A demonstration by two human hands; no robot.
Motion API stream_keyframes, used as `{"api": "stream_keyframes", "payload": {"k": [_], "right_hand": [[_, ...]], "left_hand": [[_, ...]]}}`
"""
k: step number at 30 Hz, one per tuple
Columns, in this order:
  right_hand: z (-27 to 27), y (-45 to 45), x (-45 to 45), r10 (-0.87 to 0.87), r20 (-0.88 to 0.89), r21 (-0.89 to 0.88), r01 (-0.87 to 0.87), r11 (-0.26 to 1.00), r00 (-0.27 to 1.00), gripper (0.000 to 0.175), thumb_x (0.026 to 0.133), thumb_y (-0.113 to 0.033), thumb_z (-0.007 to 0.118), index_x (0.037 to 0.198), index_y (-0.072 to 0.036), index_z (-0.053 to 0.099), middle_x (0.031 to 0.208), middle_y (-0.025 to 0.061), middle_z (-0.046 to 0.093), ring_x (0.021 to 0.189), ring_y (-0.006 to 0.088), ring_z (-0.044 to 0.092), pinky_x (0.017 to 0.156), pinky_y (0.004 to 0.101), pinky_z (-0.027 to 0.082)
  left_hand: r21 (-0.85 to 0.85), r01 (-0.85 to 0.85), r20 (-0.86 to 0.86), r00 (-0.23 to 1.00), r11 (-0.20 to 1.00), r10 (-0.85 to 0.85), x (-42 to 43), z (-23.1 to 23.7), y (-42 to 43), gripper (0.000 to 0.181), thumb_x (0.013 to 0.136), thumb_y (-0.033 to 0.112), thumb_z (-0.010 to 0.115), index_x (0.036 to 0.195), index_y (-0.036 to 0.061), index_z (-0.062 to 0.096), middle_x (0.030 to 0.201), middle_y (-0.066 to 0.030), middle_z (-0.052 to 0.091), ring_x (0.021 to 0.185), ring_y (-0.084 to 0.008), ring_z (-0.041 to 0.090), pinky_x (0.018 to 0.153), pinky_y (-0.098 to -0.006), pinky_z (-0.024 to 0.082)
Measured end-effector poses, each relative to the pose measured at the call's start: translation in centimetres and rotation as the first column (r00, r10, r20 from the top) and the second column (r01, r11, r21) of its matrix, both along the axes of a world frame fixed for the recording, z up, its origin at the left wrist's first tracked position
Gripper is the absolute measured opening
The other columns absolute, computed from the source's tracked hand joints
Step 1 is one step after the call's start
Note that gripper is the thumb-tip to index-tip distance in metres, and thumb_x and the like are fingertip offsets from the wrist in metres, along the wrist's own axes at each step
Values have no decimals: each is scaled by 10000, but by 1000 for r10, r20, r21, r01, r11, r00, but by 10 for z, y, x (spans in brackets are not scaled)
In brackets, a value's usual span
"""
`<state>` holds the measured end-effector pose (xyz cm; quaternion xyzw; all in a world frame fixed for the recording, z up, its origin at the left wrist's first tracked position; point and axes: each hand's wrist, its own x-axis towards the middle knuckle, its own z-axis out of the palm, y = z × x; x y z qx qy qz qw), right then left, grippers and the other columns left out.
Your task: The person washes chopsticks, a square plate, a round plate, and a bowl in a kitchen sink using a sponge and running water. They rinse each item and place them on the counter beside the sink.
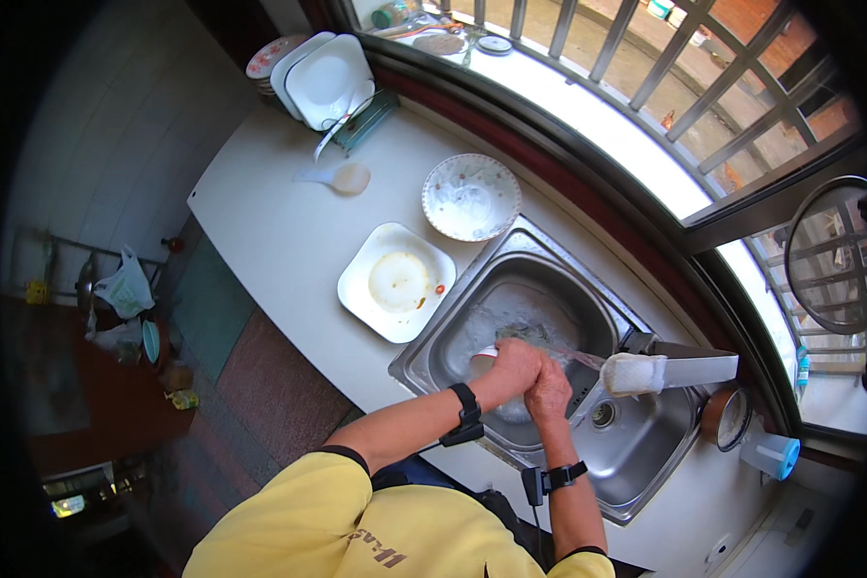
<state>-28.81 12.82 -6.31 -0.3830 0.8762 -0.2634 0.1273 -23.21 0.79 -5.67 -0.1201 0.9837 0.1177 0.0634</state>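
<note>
Over the left basin of a stainless steel double sink (433, 361), my left hand (518, 367) grips a white bowl with a red rim (484, 359). My right hand (549, 390) overlaps the left one, its fingers largely hidden, and what it holds cannot be seen. Greenish matter and sudsy water lie in the basin beyond my hands. A thin stream comes from the faucet (701, 365), whose spout end is wrapped in white cloth (632, 374). On the counter beside the sink sit a soiled white square plate (399, 282) and a patterned bowl with whitish residue (471, 196).
A rice paddle (350, 178) lies on the counter (260, 217). White square plates (329, 79) and stacked bowls (271, 59) stand at the far end by a green rack (367, 119). A round pan (726, 417) and a lidded plastic jug (769, 455) are right of the sink. A barred window runs behind.
</note>
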Motion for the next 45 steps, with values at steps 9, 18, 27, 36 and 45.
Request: {"api": "stream_keyframes", "payload": {"k": [9,18,27,36,45], "right_hand": [[-61,35,1,-236,114,-123,249,961,965,395,928,-286,599,1242,-46,593,1024,190,675,901,371,666,852,449,505],[-49,22,4,-359,925,52,896,440,122,405,932,-149,621,1322,-88,526,1116,58,655,731,183,689,348,258,427],[-70,-2,39,91,959,229,923,310,-269,317,878,-152,657,1162,-29,591,947,90,676,753,239,673,629,391,555],[-21,24,-25,-373,875,15,753,658,309,340,884,-195,634,1171,-13,644,919,105,717,770,201,684,657,346,548],[30,-5,-16,-95,92,272,67,960,991,296,871,-161,561,1158,-101,606,1151,163,610,1036,370,602,872,484,524]], "left_hand": [[529,-133,-348,867,838,357,-2,-42,-28,166,821,159,630,951,97,712,963,-87,700,856,-359,645,755,-470,515],[794,-444,608,560,-415,563,27,-82,10,235,891,97,643,1074,-47,664,917,-81,690,887,-204,690,725,-329,560],[893,-244,432,706,-379,561,20,-58,32,370,889,123,670,1245,47,602,1081,-53,677,857,-151,660,707,-295,546],[893,-431,381,878,130,290,8,-20,-57,403,942,186,614,1336,136,546,1189,-116,671,1003,-293,696,658,-392,636],[459,-54,-16,997,887,69,-5,-28,-17,353,948,226,461,1246,119,618,1357,-179,570,1291,-365,504,1124,-473,340]]}}
